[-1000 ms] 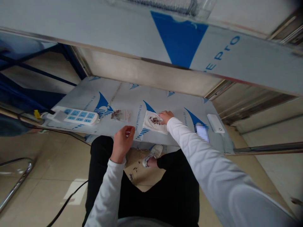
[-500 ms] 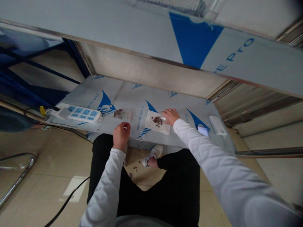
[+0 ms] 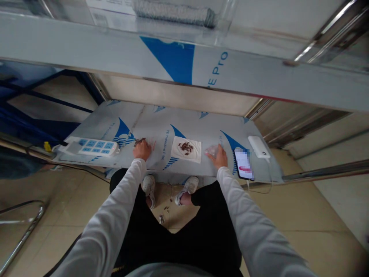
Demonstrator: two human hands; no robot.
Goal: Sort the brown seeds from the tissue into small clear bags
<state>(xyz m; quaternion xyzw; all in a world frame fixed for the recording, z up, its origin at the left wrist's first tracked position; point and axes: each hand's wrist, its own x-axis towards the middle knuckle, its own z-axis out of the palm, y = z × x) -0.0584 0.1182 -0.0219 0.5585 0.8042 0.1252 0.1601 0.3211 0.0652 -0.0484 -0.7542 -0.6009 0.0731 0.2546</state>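
My left hand (image 3: 142,150) reaches over a small clear plastic bag (image 3: 151,143) holding dark brown pieces, its fingers closed on the bag. Between my hands lies a white square sheet (image 3: 195,156) with a loose pile of small, slim brown pieces (image 3: 186,148) on it; their exact kind is too small to tell. To the right of that sheet, my right hand (image 3: 219,157) has its fingers curled round a crumpled clear plastic bag (image 3: 211,150). Whether anything is inside this second bag I cannot tell.
A white power strip (image 3: 96,148) with blue sockets lies at the table's left. A phone (image 3: 243,163) and a white power bank (image 3: 258,147) with a cable are at the right. A film-covered shelf (image 3: 115,52) crosses above the film-covered table (image 3: 147,119). Small bits (image 3: 161,218) lie on the floor.
My left hand has moved forward onto the bag of brown pieces. My right hand has drawn away from the sheet to the right with the clear bag. The camera view has shifted.
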